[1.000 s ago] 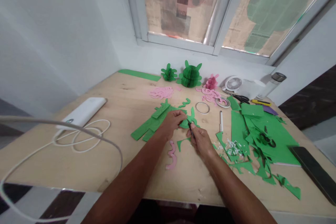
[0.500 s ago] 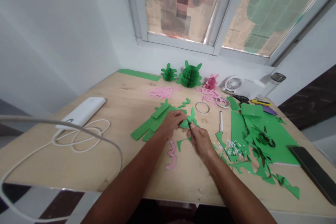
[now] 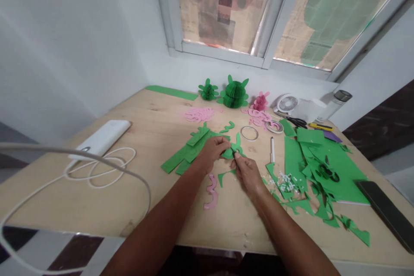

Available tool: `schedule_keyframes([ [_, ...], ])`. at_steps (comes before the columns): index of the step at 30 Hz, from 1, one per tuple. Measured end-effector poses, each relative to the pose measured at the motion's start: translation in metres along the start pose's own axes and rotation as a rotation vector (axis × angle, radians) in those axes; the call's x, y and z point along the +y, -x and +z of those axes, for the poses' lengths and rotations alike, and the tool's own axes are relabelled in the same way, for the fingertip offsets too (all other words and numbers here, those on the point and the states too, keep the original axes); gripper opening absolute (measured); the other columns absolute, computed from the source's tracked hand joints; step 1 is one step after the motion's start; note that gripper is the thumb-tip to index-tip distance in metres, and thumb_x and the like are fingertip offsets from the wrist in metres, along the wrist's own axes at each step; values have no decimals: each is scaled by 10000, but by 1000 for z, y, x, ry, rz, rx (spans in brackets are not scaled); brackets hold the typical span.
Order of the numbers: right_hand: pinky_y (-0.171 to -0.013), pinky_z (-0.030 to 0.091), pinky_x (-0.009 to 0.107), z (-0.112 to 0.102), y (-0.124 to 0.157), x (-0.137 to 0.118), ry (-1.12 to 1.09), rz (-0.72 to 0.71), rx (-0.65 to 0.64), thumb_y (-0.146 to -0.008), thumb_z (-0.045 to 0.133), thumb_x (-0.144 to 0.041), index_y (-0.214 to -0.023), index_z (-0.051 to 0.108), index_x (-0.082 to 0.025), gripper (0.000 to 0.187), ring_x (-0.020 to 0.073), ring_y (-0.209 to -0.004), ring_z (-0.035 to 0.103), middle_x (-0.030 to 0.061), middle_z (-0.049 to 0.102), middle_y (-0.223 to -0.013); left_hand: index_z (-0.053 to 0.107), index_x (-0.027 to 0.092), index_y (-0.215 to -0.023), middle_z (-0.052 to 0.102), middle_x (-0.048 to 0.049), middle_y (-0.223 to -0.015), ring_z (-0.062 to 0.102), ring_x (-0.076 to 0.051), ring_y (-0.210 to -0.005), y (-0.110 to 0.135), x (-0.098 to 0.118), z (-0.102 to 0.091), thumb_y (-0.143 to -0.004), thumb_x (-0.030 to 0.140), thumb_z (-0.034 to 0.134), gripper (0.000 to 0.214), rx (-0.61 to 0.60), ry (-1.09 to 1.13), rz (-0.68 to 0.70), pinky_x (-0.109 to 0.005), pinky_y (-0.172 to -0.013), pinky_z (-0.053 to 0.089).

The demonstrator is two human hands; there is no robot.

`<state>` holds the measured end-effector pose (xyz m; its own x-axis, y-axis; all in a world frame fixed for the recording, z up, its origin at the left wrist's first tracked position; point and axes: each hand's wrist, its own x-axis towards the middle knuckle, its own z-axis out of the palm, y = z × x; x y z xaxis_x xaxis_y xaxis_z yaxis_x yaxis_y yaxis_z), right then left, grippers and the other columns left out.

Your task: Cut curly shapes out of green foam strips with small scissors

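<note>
My left hand (image 3: 215, 148) pinches the edge of a curvy green paper cutout (image 3: 237, 141) just above the middle of the table. My right hand (image 3: 247, 168) is closed around a slim dark tool (image 3: 235, 155), its tip against the green paper; its kind is too small to make out. Beneath and left of my left hand lie stacked green paper strips (image 3: 181, 157). A wavy pink paper piece (image 3: 211, 192) and a thin green scrap (image 3: 223, 177) rest between my forearms. Beyond my hands is a small wavy green cutout (image 3: 227, 127).
Green sheets (image 3: 349, 168) and offcuts lie at the right, with scissors (image 3: 330, 172), a white pen (image 3: 272, 150) and a phone (image 3: 384, 211). A tape ring (image 3: 249, 133) and green honeycomb paper figures (image 3: 235, 94) are farther back. A power bank (image 3: 101, 138) with a cable lies left.
Both hands stay in nearly the same place. The green cutout and the dark tool between them have shifted very slightly.
</note>
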<state>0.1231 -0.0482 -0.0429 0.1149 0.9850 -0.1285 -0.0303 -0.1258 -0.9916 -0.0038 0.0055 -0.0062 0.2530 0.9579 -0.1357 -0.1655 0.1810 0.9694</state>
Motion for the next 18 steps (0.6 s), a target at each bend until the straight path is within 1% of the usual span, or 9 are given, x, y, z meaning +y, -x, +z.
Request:
schedule_keyframes([
  [5,-403,82,256,-2,-2,2,-10,-18,16,-711,586,-714,-574,557,-182,550,71,-385,160,-100,251,-393,562,174,-598,511,57,-537,453,-78,-499,-1,0,1,-608,302,662,162,8,0,-20,-199,-475,357],
  [8,-405,86,254,-2,-2,2,-40,-25,30,-704,600,-709,-576,556,-180,546,71,-390,169,-100,254,-397,615,168,-670,560,41,-602,518,-94,-558,-2,-1,0,-565,272,714,178,5,41,-31,-209,-518,428],
  [11,-397,73,251,-3,-3,2,-81,6,40,-691,614,-708,-585,544,-182,542,66,-380,154,-105,256,-392,631,159,-702,607,16,-663,568,-111,-622,-3,-5,0,-521,236,764,238,-39,83,-37,-235,-584,488],
  [14,-384,60,249,-3,-3,2,-114,44,34,-689,608,-723,-604,535,-187,547,64,-361,143,-114,247,-374,640,149,-710,642,-10,-687,590,-121,-636,-3,-8,0,-516,224,779,250,-91,75,-39,-241,-596,498],
  [18,-370,53,246,-3,-3,1,-140,56,21,-673,620,-733,-614,532,-191,552,61,-350,137,-119,248,-368,644,148,-709,645,-8,-683,585,-117,-617,-4,-10,1,-518,227,778,246,-79,69,-19,-232,-573,493],
])
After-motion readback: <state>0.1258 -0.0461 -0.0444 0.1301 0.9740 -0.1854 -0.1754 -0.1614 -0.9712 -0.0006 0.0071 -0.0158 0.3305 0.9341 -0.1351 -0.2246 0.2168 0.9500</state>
